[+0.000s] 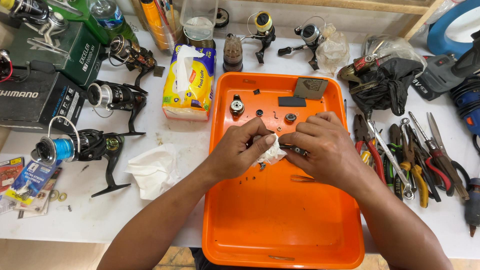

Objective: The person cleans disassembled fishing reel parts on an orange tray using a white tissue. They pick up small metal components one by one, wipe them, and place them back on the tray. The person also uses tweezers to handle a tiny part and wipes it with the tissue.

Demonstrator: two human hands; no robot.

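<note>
Over the middle of an orange tray point(280, 225), my left hand point(240, 150) pinches a crumpled white tissue point(271, 154) against a small dark metal part point(295, 149). That part is gripped by my right hand point(322, 147), and only its tip shows between the fingers. Both hands meet above the tray. Small reel parts lie on the tray beyond the hands: a round silver knob point(237, 106), a small gear point(290, 117), a dark flat plate point(292, 101) and tiny screws point(250, 179).
Several fishing reels point(117, 97) lie on the white table at left, beside a tissue pack point(190, 82) and a loose tissue point(155, 170). Pliers and screwdrivers point(410, 155) lie right of the tray. Reel boxes point(37, 97) stand far left. A black cloth point(387, 82) sits at the back right.
</note>
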